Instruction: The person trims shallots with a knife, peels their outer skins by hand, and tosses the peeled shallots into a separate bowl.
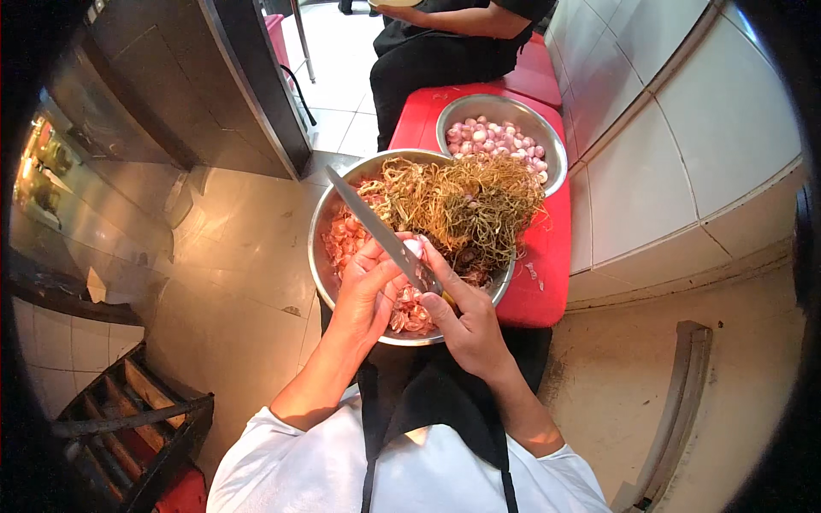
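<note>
My right hand (465,320) grips the handle of a kitchen knife (378,227), whose long blade points up and to the left. Behind the blade, a pale peeled shallot (414,247) sits at the fingertips of my left hand (369,288), which holds it against the knife. Both hands are over a large metal bowl (315,272) with reddish shallot skins (410,312) in it. A tangled bunch of shallots' dry roots and stalks (471,202) covers the bowl's right side. Beyond it, a smaller metal bowl (557,144) holds many peeled shallots (490,138).
A red bench (545,263) carries the smaller bowl and some skin scraps. A person in dark clothes (442,51) sits at its far end, holding a dish. A white tiled wall (673,154) runs along the right. At lower left stands a dark slatted rack (135,417).
</note>
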Demonstrator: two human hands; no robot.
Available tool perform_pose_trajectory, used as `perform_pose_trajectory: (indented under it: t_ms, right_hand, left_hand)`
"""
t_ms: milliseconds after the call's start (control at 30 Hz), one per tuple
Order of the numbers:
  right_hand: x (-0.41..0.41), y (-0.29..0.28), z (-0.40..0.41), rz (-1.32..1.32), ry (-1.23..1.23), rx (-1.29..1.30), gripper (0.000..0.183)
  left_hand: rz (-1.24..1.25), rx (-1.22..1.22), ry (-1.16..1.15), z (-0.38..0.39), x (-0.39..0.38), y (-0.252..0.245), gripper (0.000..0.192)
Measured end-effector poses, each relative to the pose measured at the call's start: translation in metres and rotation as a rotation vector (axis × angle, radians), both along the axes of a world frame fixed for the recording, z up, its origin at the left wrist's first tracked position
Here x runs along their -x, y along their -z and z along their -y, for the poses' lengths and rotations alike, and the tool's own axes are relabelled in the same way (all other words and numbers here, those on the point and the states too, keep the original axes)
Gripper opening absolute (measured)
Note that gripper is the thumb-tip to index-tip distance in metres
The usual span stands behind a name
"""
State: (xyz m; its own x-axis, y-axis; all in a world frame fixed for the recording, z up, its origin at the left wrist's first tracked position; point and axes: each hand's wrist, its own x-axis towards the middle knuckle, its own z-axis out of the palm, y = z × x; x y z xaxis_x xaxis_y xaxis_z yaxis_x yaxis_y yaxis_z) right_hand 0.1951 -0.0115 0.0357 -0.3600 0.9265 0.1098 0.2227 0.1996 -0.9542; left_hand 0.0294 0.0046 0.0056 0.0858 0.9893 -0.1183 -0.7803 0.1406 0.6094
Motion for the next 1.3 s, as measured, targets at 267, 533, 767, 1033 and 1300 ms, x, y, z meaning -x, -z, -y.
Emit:
perform_pose_trajectory:
  t_ms: [267,533,767,1033,1300]
  right_hand:
    - [-0.004,0.009,-0.001,-0.103,0.006,0.091,0.049]
    - [-0.003,0.008,0.004,-0.403,0.046,0.431,0.048]
    - [-0.005,0.004,0.001,-0.064,0.000,0.118,0.052]
    - [0.003,0.007,0.003,-0.265,0.059,0.181,0.047]
    - [0.004,0.007,0.006,-0.373,0.081,0.384,0.044]
  left_hand:
    - [-0.062,-0.012,0.009,0.001,0.000,0.002,0.028]
    - [-0.139,0.019,0.030,-0.001,-0.002,-0.007,0.036]
    - [-0.297,-0.092,-0.082,0.002,-0.003,-0.001,0.035]
    - [-0.387,-0.195,-0.120,0.002,-0.005,0.000,0.033]
    - [-0.346,-0.120,-0.112,0.004,-0.006,0.000,0.034]
